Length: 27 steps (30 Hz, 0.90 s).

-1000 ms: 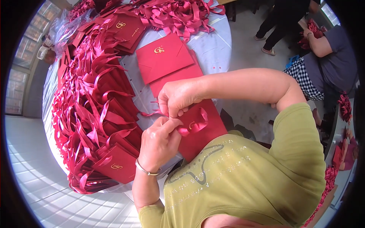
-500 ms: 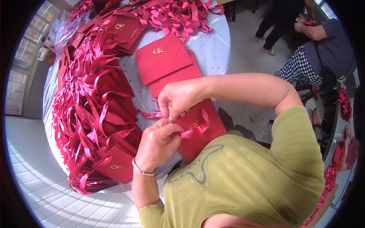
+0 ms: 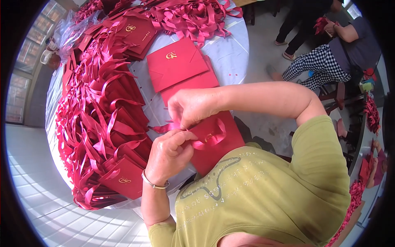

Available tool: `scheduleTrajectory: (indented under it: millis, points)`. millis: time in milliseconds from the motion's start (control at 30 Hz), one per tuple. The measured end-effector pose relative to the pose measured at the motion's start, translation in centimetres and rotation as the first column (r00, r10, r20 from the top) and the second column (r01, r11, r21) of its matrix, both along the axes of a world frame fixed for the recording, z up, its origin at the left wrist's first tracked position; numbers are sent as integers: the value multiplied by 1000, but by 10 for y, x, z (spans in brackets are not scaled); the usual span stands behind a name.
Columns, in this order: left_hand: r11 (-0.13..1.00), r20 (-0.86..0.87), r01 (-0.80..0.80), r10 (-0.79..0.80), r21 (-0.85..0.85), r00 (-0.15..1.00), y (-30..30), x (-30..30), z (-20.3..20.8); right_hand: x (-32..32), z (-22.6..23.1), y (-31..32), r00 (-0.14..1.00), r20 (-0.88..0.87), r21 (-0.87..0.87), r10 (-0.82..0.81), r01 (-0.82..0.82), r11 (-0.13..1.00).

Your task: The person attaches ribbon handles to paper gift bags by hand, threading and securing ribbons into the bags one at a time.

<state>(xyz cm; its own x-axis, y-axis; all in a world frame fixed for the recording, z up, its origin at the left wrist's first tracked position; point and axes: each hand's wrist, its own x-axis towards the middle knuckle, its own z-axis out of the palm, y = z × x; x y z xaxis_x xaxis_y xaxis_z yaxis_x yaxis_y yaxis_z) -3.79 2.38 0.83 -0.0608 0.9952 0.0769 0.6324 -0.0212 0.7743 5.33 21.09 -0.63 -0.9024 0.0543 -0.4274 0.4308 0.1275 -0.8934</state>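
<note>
Beyond the round, pale-covered table (image 3: 238, 49), a co-worker (image 3: 354, 45) has shifted. I see the red bag (image 3: 230, 142) against the shirt (image 3: 263, 185); left hand (image 3: 170, 150) and right hand (image 3: 195, 105) still pinch its ribbon (image 3: 222, 129), so that step seems unfinished.

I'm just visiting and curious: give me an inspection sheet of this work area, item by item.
Surface: round-edged table under a pale cloth, much of it covered.
Job's things: red bag with a pink ribbon loop, between the person and the table; flat red bags stacked beyond.
Clutter: long pile of ribboned bags at left; loose ribbons heaped at the far side; crumpled clear plastic at far left.
Hands: left hand and right hand close together, fingers pinched at the ribbon.
Cables: nothing seen.
Surroundings: co-worker in checked trousers at upper right.
</note>
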Motion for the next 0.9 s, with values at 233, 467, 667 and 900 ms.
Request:
scheduleTrajectory:
  millis: [233, 467, 667, 900]
  points:
    - [1000, 30, -30, 30, 4, 999, 2, 2, -5, -14, -7, 4, 868, -488, 271, -95, 254, 928]
    - [999, 19, -37, 37, -11, 999, 0, 2, -5, -20, -13, 6, 764, -614, 240, -197, 418, 876]
    - [978, 1, -148, 150, -148, 989, 1, 5, 0, -45, -25, 13, 701, -698, 291, -148, 466, 836]
    - [998, 51, -60, 61, -20, 997, 4, 1, -11, -45, -17, 18, 714, -698, 441, -62, 496, 748]
